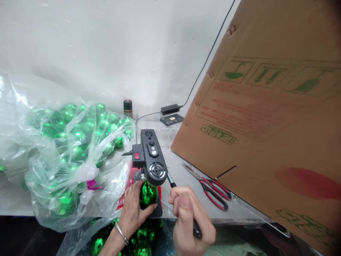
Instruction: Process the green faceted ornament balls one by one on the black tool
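Head view: the left hand has its grip closed around a shiny green ball near the front of the desk, its top hidden under a black machine; the right hand wraps a black handle, mostly covering it; at left, a cloudy plastic bag blurs more balls, and the lower near balls are cut off by the frame

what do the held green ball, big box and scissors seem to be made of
Held green ball: probably plastic, mirror-bright with faceted glints. Big box: cardboard, matte brown with printed symbols. Scissors: metal blades, greyish sheen; black-and-red handles, likely plastic.
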`<action>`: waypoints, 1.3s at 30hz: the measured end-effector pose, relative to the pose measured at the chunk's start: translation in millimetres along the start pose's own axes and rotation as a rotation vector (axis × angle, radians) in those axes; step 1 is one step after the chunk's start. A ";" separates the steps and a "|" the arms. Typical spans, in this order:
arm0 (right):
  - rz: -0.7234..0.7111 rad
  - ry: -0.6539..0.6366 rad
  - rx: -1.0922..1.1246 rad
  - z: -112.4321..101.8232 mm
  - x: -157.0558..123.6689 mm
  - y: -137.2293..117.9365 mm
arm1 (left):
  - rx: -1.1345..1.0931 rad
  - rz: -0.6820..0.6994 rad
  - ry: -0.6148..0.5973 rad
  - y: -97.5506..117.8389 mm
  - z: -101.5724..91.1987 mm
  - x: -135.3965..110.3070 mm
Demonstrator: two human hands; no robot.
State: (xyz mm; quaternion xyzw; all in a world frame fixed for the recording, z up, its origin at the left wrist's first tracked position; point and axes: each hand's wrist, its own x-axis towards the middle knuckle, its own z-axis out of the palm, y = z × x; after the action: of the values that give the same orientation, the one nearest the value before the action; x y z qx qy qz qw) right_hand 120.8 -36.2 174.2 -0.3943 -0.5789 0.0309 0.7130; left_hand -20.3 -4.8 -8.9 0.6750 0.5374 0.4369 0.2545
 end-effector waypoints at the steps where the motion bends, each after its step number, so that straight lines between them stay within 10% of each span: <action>1: -0.002 -0.001 -0.003 -0.2 0.6 -0.5 | -0.011 -0.001 0.000 0.1 4.3 0.0; 39: 0.002 0.217 0.005 15.7 -34.9 19.1 | -0.068 0.027 0.024 -11.2 24.6 -3.0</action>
State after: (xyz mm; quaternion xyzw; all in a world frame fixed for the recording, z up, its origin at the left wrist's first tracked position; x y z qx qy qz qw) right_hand 103.9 -32.3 135.2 -0.3941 -0.4979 -0.0095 0.7724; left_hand -4.9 -1.3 -31.0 0.6678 0.5160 0.4666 0.2647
